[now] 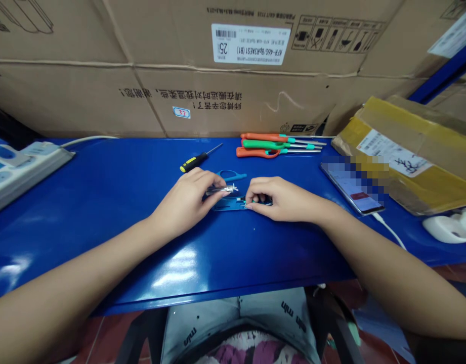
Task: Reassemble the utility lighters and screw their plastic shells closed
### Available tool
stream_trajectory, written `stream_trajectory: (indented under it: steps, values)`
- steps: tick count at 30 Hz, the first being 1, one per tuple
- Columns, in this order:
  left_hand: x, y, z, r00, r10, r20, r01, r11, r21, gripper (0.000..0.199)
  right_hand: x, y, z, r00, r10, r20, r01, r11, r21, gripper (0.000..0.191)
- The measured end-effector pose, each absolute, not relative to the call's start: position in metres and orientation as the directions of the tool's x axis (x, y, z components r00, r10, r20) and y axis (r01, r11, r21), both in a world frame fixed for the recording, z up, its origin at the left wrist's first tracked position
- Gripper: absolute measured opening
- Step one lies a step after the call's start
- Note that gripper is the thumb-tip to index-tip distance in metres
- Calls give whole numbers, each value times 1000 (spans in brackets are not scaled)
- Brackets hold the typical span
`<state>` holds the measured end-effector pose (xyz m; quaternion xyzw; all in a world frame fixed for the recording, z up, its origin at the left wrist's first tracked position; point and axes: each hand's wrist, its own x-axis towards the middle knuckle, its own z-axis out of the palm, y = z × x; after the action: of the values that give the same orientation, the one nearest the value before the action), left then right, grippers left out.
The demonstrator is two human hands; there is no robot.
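Note:
Between the thumb and fingers of my left hand (191,198) is a small clear and silvery cylinder (222,189), with a pale fitting at its right end. My right hand (280,197) is closed in a pinch, low over the right end of an open blue lighter casing (227,205). Small white and green parts show at its fingertips, too small to tell apart. Just beyond the hands lies another blue casing piece with a loop (233,176). A black and yellow screwdriver (195,162) rests behind my left hand.
Several orange and green long-necked lighters (266,143) lie at the back of the blue table (141,273), against a large cardboard box (179,81). To the right are a phone (352,187) on a white cable and a taped parcel (403,146). A power strip (28,164) sits left.

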<state>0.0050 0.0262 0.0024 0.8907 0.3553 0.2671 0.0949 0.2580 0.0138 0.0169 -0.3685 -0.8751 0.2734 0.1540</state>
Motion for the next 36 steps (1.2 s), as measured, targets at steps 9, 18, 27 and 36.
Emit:
stream_trajectory:
  steps: [9,18,27,36]
  values:
    - [9,14,6,758,548,354,454,-833,316,20,263,17,18,-669,741,63,553,552,-624,13]
    - [10,11,2,689,600,406,460,-795,395,12,261,17,18,-711,699,74,510,585,-631,12]
    - [10,9,4,653,673,347,533,-734,422,6,261,17,16,-720,691,67,501,584,-639,11]
    - [13,4,15,700,641,316,515,-759,398,32,262,18,15,-713,696,84,495,585,-642,7]
